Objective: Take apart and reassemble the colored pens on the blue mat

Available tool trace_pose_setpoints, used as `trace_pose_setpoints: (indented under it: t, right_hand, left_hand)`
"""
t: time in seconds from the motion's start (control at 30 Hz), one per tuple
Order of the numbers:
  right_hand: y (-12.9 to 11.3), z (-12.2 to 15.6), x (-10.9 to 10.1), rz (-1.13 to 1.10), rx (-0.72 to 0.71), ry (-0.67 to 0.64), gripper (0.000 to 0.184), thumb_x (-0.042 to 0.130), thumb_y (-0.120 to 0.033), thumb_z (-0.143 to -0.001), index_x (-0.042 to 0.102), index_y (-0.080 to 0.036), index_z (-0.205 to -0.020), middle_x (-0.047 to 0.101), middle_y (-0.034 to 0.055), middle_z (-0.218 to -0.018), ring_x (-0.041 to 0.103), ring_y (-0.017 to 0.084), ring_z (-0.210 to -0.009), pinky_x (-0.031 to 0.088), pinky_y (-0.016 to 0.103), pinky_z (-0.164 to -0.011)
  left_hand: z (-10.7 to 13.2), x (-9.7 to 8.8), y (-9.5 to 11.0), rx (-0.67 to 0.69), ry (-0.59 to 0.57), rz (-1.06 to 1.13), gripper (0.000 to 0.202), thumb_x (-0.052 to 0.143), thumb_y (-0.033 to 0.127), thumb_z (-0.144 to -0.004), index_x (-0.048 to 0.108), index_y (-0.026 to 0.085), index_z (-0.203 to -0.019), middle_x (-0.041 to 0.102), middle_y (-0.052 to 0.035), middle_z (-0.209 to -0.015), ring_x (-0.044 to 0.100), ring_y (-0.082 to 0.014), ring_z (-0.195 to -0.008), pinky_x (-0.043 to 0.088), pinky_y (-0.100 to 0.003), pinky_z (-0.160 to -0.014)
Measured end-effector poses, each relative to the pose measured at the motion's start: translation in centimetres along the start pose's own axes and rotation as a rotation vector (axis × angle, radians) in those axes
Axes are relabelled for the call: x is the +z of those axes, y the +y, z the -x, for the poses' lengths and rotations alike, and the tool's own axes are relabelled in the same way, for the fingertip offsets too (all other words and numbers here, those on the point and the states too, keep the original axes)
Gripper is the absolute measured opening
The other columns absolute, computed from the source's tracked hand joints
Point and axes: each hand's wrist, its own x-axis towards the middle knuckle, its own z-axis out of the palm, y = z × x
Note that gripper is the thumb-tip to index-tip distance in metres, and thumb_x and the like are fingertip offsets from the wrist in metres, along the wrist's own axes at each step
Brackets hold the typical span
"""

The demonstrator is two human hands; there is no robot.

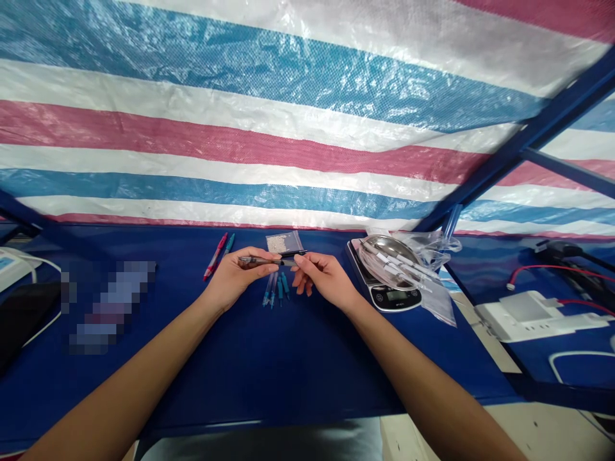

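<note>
My left hand is closed around a dark pen held level above the blue table. My right hand pinches the pen's right end with fingertips. Under the hands lie several blue pen parts. A red pen and a teal pen lie just left of my left hand. A small clear bag sits behind the hands.
A digital scale with a steel bowl and plastic bags of white parts stands at right. A white power strip with cables lies far right. A dark device sits at left. Striped tarp behind.
</note>
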Motion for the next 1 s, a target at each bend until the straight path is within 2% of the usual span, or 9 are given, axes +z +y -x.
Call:
trace_pose_setpoints:
  t: [0.1, 0.2, 0.3, 0.4, 0.53, 0.67, 0.8, 0.9, 1.0]
  right_hand:
    - [-0.4, 0.0, -0.3, 0.01, -0.073, 0.052, 0.041, 0.077, -0.06, -0.096, 0.073, -0.019, -0.1, 0.077, 0.0041, -0.084, 0.07, 0.016, -0.065, 0.053, 0.026, -0.053]
    - [-0.9, 0.1, -0.4, 0.023, -0.126, 0.036, 0.039, 0.08, -0.056, -0.094, 0.075, -0.022, -0.112, 0.076, 0.0027, -0.087, 0.069, 0.016, -0.069, 0.056, 0.028, -0.058]
    - [-1.2, 0.3, -0.3, 0.025, -0.155, -0.03, 0.039, 0.076, -0.056, -0.097, 0.074, -0.024, -0.119, 0.076, 0.0035, -0.092, 0.073, 0.019, -0.077, 0.059, 0.031, -0.063]
    - [-1.0, 0.4, 0.1, 0.046, -0.162, -0.044, 0.039, 0.075, -0.058, -0.097, 0.074, -0.024, -0.116, 0.076, 0.0036, -0.092, 0.073, 0.02, -0.08, 0.059, 0.032, -0.064]
    - [0.1, 0.4, 0.6, 0.133, -0.125, 0.082, 0.038, 0.076, -0.06, -0.096, 0.069, -0.023, -0.093, 0.073, 0.002, -0.08, 0.069, 0.018, -0.069, 0.054, 0.029, -0.059]
    - [0.7, 0.1, 0.5, 0.162, -0.086, 0.145, 0.039, 0.075, -0.061, -0.096, 0.071, -0.023, -0.103, 0.076, 0.0025, -0.085, 0.069, 0.017, -0.069, 0.054, 0.028, -0.059]
    - [0.4, -0.2, -0.1, 0.145, -0.035, 0.143, 0.04, 0.076, -0.059, -0.095, 0.072, -0.021, -0.106, 0.076, 0.0033, -0.086, 0.07, 0.017, -0.07, 0.054, 0.027, -0.059]
    - [0.3, -0.1, -0.2, 0.163, -0.035, 0.121, 0.037, 0.076, -0.057, -0.095, 0.073, -0.021, -0.103, 0.076, 0.0034, -0.086, 0.071, 0.017, -0.071, 0.056, 0.028, -0.061]
    - [0.5, 0.0, -0.1, 0.192, -0.045, 0.099, 0.035, 0.075, -0.056, -0.096, 0.073, -0.022, -0.104, 0.077, 0.003, -0.087, 0.071, 0.017, -0.071, 0.057, 0.028, -0.062]
  left_hand:
    - [0.0, -0.5, 0.8, -0.029, -0.047, -0.058, 0.043, 0.096, 0.045, -0.079, 0.083, 0.021, -0.112, 0.083, -0.0124, -0.122, 0.077, -0.0328, -0.119, 0.057, -0.049, -0.113]
    - [0.0, -1.0, 1.6, -0.051, -0.152, -0.192, 0.045, 0.087, 0.054, -0.087, 0.083, 0.024, -0.12, 0.083, -0.0114, -0.122, 0.077, -0.0347, -0.118, 0.059, -0.05, -0.109]
    - [0.2, -1.1, 1.9, -0.026, -0.262, -0.364, 0.039, 0.082, 0.053, -0.091, 0.085, 0.028, -0.121, 0.083, -0.0076, -0.121, 0.078, -0.0343, -0.115, 0.061, -0.047, -0.105]
    - [0.4, -0.9, 1.5, 0.007, -0.265, -0.426, 0.034, 0.081, 0.05, -0.091, 0.087, 0.029, -0.118, 0.084, -0.006, -0.117, 0.079, -0.0335, -0.112, 0.061, -0.045, -0.104]
    - [0.5, -0.5, 1.1, 0.071, -0.215, -0.504, 0.028, 0.082, 0.048, -0.089, 0.088, 0.029, -0.108, 0.086, -0.0044, -0.109, 0.08, -0.0321, -0.105, 0.062, -0.043, -0.099]
    - [0.2, -1.3, 1.5, 0.165, -0.102, -0.734, 0.03, 0.077, 0.049, -0.092, 0.084, 0.03, -0.114, 0.086, -0.003, -0.103, 0.08, -0.0287, -0.093, 0.06, -0.038, -0.086]
    - [-0.5, -3.7, 2.0, 0.181, 0.183, -1.02, 0.051, 0.07, 0.045, -0.096, 0.068, 0.027, -0.144, 0.084, -0.0035, -0.095, 0.076, -0.028, -0.082, 0.054, -0.036, -0.079]
    - [-1.0, -5.8, 2.2, 0.153, 0.291, -1.218, 0.046, 0.067, 0.042, -0.096, 0.071, 0.024, -0.138, 0.081, -0.0064, -0.091, 0.075, -0.0309, -0.082, 0.051, -0.037, -0.077]
    - [-1.3, -7.5, 2.0, 0.159, 0.348, -1.287, 0.039, 0.066, 0.041, -0.095, 0.074, 0.024, -0.13, 0.08, -0.0086, -0.09, 0.074, -0.0319, -0.081, 0.049, -0.038, -0.077]
